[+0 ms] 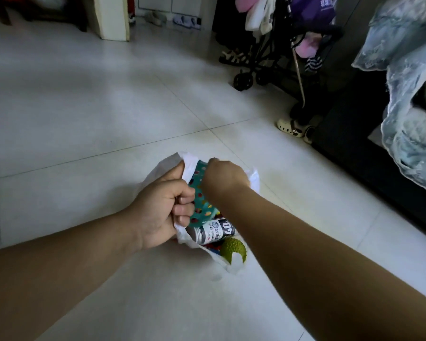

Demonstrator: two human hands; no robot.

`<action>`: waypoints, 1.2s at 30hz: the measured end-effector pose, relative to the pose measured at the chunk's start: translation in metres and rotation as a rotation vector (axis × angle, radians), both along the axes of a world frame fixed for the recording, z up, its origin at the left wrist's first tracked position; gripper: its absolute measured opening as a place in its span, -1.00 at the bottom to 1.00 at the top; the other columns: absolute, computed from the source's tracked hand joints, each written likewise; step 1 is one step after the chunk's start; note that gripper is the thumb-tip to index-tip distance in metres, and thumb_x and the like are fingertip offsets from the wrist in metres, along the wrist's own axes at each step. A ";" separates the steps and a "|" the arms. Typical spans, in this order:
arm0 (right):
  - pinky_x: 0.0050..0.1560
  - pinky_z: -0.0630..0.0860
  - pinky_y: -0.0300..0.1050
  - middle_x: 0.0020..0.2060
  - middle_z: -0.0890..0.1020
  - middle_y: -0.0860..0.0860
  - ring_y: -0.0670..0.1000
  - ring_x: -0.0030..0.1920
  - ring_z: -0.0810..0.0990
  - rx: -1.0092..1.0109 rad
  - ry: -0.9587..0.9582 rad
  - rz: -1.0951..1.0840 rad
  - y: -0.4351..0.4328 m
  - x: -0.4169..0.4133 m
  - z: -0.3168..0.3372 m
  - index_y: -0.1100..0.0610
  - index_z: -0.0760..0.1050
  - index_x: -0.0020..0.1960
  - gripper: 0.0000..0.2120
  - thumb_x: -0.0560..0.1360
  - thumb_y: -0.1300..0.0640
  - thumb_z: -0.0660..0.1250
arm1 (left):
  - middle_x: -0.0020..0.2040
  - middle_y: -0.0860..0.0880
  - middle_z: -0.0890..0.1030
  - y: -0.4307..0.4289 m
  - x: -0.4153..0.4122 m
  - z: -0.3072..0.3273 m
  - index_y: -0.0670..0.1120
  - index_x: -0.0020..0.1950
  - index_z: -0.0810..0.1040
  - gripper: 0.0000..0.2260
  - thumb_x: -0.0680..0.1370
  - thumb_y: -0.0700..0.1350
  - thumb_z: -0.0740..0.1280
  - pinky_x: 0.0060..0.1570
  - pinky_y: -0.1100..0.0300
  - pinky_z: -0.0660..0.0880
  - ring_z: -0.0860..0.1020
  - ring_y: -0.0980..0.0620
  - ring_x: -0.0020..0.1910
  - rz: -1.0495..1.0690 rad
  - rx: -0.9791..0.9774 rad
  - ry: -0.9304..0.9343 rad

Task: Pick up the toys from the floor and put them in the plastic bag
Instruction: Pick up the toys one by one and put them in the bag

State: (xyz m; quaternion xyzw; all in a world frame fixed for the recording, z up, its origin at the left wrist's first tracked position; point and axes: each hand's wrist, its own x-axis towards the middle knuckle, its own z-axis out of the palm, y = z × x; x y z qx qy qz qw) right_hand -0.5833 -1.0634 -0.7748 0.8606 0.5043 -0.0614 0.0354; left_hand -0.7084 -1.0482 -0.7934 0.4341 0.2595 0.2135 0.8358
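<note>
- White tiled floor (84, 107) bears a thin white plastic bag (162, 168).
- Left hand (158, 210) clenches the bag's rim in curled fingers (185, 212).
- Right hand (223, 178) hides its fingers over a teal dotted toy board (202, 205); its grasp cannot be told.

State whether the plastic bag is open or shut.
The plastic bag is open: the left hand grips its rim; a teal toy, bottle and green ball show inside.

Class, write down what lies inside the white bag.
Showing: a teal dotted toy, a labelled bottle and a green spiky ball. The right arm and the bag itself cover anything else.
</note>
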 end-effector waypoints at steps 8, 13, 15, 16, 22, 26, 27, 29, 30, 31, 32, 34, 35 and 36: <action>-0.07 0.47 -0.21 0.07 0.54 0.03 0.00 0.03 0.54 0.336 0.788 0.037 -0.032 0.006 -0.028 0.03 0.30 0.39 -0.65 0.62 0.02 0.10 | -0.44 0.03 0.21 0.020 -0.005 0.008 0.12 0.08 0.48 -0.55 0.50 -0.36 0.02 -0.60 0.37 0.14 0.20 0.20 -0.63 0.084 -0.041 -0.085; 0.29 0.38 -0.02 0.24 0.40 0.10 0.10 0.26 0.39 0.842 0.201 -0.441 -0.088 0.031 -0.074 0.13 0.36 0.31 -0.46 0.42 -0.05 0.40 | -0.52 0.08 0.26 0.027 -0.005 0.009 0.22 0.52 0.18 -0.33 0.50 -0.34 0.03 -0.59 0.37 0.16 0.22 0.21 -0.63 0.118 -0.068 -0.113; 0.27 0.35 0.00 0.27 0.40 0.09 0.12 0.30 0.34 0.538 0.318 -0.627 -0.086 0.043 -0.087 0.09 0.32 0.36 -0.32 0.37 -0.16 0.43 | -0.52 0.08 0.26 0.028 -0.003 0.009 0.23 0.51 0.19 -0.33 0.50 -0.34 0.03 -0.60 0.37 0.17 0.22 0.21 -0.63 0.121 -0.069 -0.104; 0.24 0.39 0.02 0.23 0.46 0.08 0.13 0.27 0.40 0.385 0.415 -0.663 -0.081 0.047 -0.089 0.08 0.37 0.34 -0.36 0.38 -0.20 0.40 | -0.51 0.07 0.26 0.028 -0.001 0.009 0.22 0.51 0.19 -0.33 0.50 -0.33 0.04 -0.61 0.37 0.19 0.22 0.21 -0.62 0.125 -0.077 -0.110; -0.31 0.42 -0.14 -0.18 0.62 0.05 0.00 -0.27 0.53 0.703 0.882 -0.795 -0.066 0.071 -0.058 0.19 0.50 -0.03 -0.83 0.57 0.13 0.18 | -0.50 0.08 0.26 0.029 0.007 0.014 0.19 0.37 0.36 -0.45 0.51 -0.32 0.05 -0.60 0.39 0.18 0.23 0.21 -0.62 0.156 -0.094 -0.116; -0.47 0.38 -0.25 -0.32 0.48 0.03 -0.02 -0.41 0.50 0.952 0.968 -0.834 -0.072 0.107 -0.007 0.13 0.49 -0.10 -0.82 0.57 0.25 0.13 | -0.52 0.09 0.31 0.028 0.030 0.034 0.04 -0.21 0.31 -0.78 0.55 -0.26 0.11 -0.61 0.40 0.19 0.27 0.22 -0.63 0.142 -0.120 -0.081; -0.43 0.38 -0.23 -0.36 0.45 0.02 -0.02 -0.44 0.48 0.931 0.945 -0.789 -0.072 0.118 0.006 0.12 0.48 -0.18 -0.80 0.57 0.26 0.16 | -0.53 0.08 0.32 0.028 0.039 0.040 0.01 -0.27 0.28 -0.76 0.55 -0.25 0.13 -0.61 0.41 0.21 0.28 0.22 -0.62 0.128 -0.118 -0.077; -0.33 0.35 -0.15 -0.44 0.38 0.00 -0.04 -0.50 0.42 0.931 0.981 -0.698 -0.070 0.134 0.032 0.10 0.45 -0.25 -0.80 0.55 0.24 0.22 | -0.53 0.06 0.34 0.028 0.057 0.055 -0.02 -0.36 0.33 -0.72 0.55 -0.23 0.16 -0.57 0.38 0.30 0.32 0.19 -0.58 0.121 -0.124 -0.096; -0.32 0.33 -0.13 -0.49 0.37 -0.01 -0.05 -0.53 0.40 0.956 1.043 -0.665 -0.069 0.141 0.044 0.10 0.44 -0.25 -0.82 0.53 0.23 0.25 | -0.53 0.05 0.36 0.028 0.066 0.062 -0.04 -0.37 0.36 -0.72 0.55 -0.20 0.18 -0.50 0.34 0.38 0.36 0.16 -0.54 0.112 -0.122 -0.103; -0.30 0.32 -0.12 -0.53 0.36 -0.04 -0.07 -0.56 0.39 0.977 1.094 -0.630 -0.068 0.147 0.054 0.09 0.42 -0.25 -0.82 0.53 0.21 0.26 | -0.53 0.05 0.39 0.027 0.073 0.069 -0.05 -0.33 0.39 -0.76 0.55 -0.15 0.20 -0.38 0.28 0.45 0.40 0.14 -0.49 0.092 -0.098 -0.083; -0.27 0.31 -0.12 -0.55 0.35 -0.05 -0.09 -0.58 0.40 0.992 1.129 -0.599 -0.069 0.154 0.063 0.08 0.40 -0.26 -0.80 0.53 0.20 0.25 | -0.52 0.06 0.41 0.027 0.081 0.073 -0.03 -0.26 0.39 -0.82 0.55 -0.09 0.21 -0.24 0.20 0.47 0.45 0.13 -0.46 0.063 -0.045 -0.025; -0.25 0.33 -0.17 -0.46 0.37 -0.05 -0.10 -0.46 0.41 0.993 1.160 -0.545 -0.073 0.170 0.077 0.07 0.40 -0.22 -0.82 0.56 0.19 0.23 | -0.51 0.08 0.41 0.027 0.094 0.079 0.02 -0.16 0.37 -0.88 0.54 0.00 0.23 -0.16 0.11 0.47 0.47 0.13 -0.49 -0.019 0.041 0.106; -0.27 0.37 -0.19 -0.38 0.38 -0.04 -0.10 -0.38 0.41 0.981 1.166 -0.520 -0.079 0.180 0.081 0.08 0.44 -0.12 -0.90 0.57 0.19 0.22 | -0.50 0.08 0.38 0.024 0.102 0.082 0.03 -0.16 0.36 -0.88 0.53 0.01 0.24 -0.23 0.13 0.49 0.43 0.14 -0.53 -0.064 0.047 0.151; -0.27 0.40 -0.22 -0.31 0.40 -0.03 -0.09 -0.32 0.40 0.948 1.164 -0.498 -0.087 0.190 0.083 0.08 0.46 0.04 -0.92 0.58 0.18 0.22 | -0.50 0.08 0.34 0.020 0.110 0.084 0.02 -0.17 0.35 -0.87 0.52 0.02 0.26 -0.33 0.18 0.49 0.37 0.16 -0.57 -0.101 0.039 0.179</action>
